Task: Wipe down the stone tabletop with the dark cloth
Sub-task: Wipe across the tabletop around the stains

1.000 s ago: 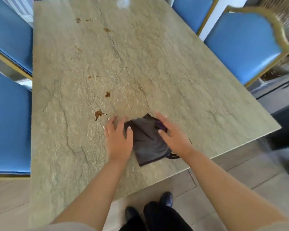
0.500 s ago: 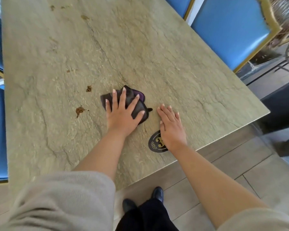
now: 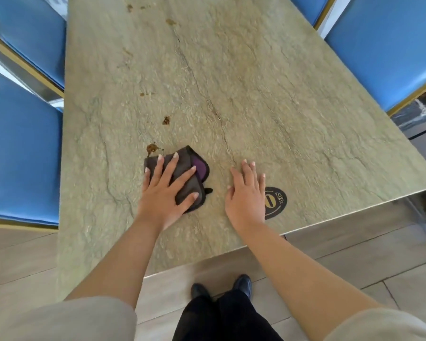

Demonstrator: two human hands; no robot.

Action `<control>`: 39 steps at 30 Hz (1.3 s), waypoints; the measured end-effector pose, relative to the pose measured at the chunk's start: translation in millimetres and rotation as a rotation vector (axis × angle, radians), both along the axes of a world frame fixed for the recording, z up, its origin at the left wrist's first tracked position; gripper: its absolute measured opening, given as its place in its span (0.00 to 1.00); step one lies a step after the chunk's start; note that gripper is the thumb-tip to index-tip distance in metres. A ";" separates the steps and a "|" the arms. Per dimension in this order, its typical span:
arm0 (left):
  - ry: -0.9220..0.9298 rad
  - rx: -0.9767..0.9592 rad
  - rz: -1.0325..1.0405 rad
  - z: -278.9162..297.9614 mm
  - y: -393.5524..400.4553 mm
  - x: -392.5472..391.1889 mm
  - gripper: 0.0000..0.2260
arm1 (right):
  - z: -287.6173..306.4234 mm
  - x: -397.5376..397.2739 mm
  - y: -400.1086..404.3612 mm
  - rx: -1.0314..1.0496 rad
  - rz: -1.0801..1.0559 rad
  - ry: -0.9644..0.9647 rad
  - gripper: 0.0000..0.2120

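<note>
Left hand [image 3: 166, 193] splayed flat on dark cloth [image 3: 191, 173]; right hand [image 3: 246, 195] (empty) flat on tabletop [image 3: 268, 94].

Only marking in view: a round black sticker [image 3: 276, 202] with gold print, stuck flat on the stone tabletop [image 3: 256, 94] near its front edge. The right hand [image 3: 245, 195] covers its left part. Visible print: a gold ring border, a thick gold bar shape in the middle, and small curved gold characters along the right side, too small to make out. Nothing else carries text.
</note>
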State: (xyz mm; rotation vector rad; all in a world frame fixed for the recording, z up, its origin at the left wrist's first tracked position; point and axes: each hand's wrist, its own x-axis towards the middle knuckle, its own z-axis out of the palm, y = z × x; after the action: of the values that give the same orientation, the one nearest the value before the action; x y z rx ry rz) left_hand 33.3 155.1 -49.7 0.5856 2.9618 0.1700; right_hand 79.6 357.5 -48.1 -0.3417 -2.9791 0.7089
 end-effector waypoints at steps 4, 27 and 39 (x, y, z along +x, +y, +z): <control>0.044 -0.015 0.049 2.1 20.8 33.0 0.27 | -2.7 -1.3 -9.5 0.028 -0.059 0.020 0.23; 0.009 0.081 -0.720 2.8 -151.1 29.9 0.25 | -3.4 19.5 -144.7 0.066 -0.406 0.036 0.22; 0.058 0.026 -0.335 -0.5 -162.2 -32.3 0.27 | -2.9 29.9 -187.6 0.115 -0.433 0.004 0.23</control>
State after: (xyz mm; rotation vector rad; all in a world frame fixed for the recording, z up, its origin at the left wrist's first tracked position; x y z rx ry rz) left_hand 1.0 -7.2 -50.1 1.0933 2.8626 0.1614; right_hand 109.5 169.9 -50.9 -0.9326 -2.7746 0.4847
